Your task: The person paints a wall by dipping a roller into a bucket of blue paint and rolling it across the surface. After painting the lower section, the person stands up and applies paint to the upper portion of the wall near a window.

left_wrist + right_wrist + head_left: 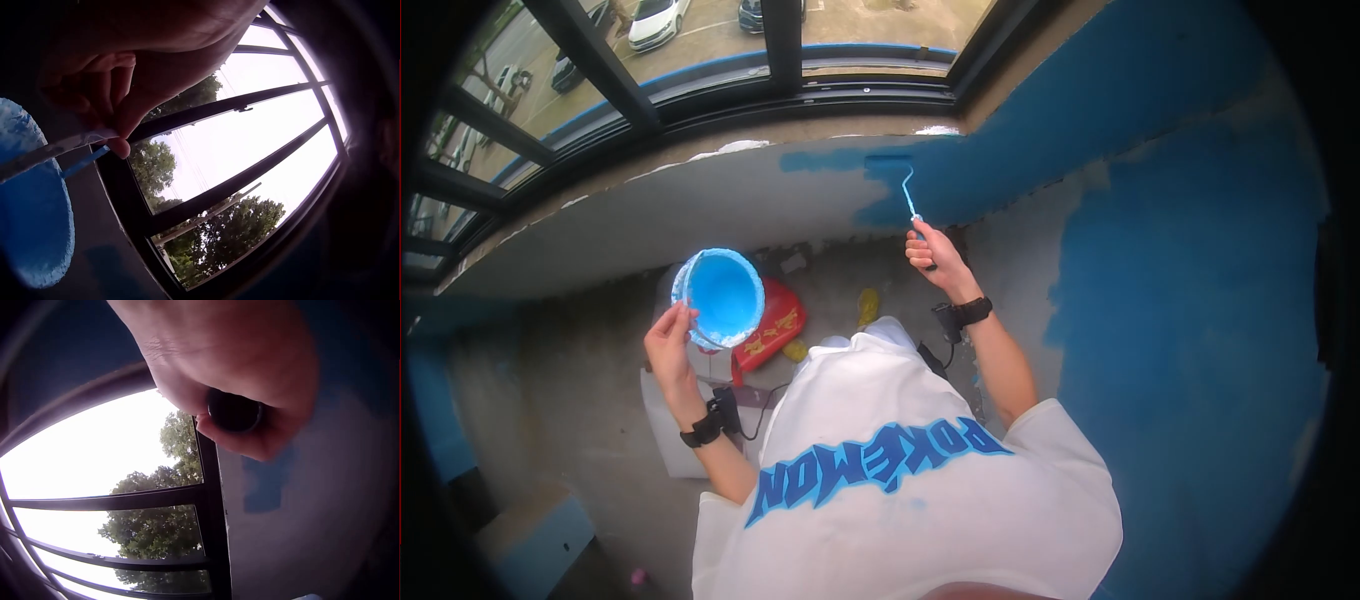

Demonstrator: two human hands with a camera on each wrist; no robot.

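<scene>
Blue paint covers the wall at right of the head view. The right hand point(930, 255) clenches the paint roller point(897, 165) by its handle, sleeve on the wall at upper centre. The left hand point(670, 345) pinches the paint bucket point(720, 295) by its thin bail; it probably hangs heavy and swings.

Left wrist view alone shows fingers point(119, 147) curled round the bail.

Right wrist view alone shows the handle's butt end point(234, 412), a stiff, secure grip point.

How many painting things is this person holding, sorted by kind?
Paint buckets: 1, bucket held by the left hand
Rollers: 1, roller held by the right hand
Total: 2
</scene>
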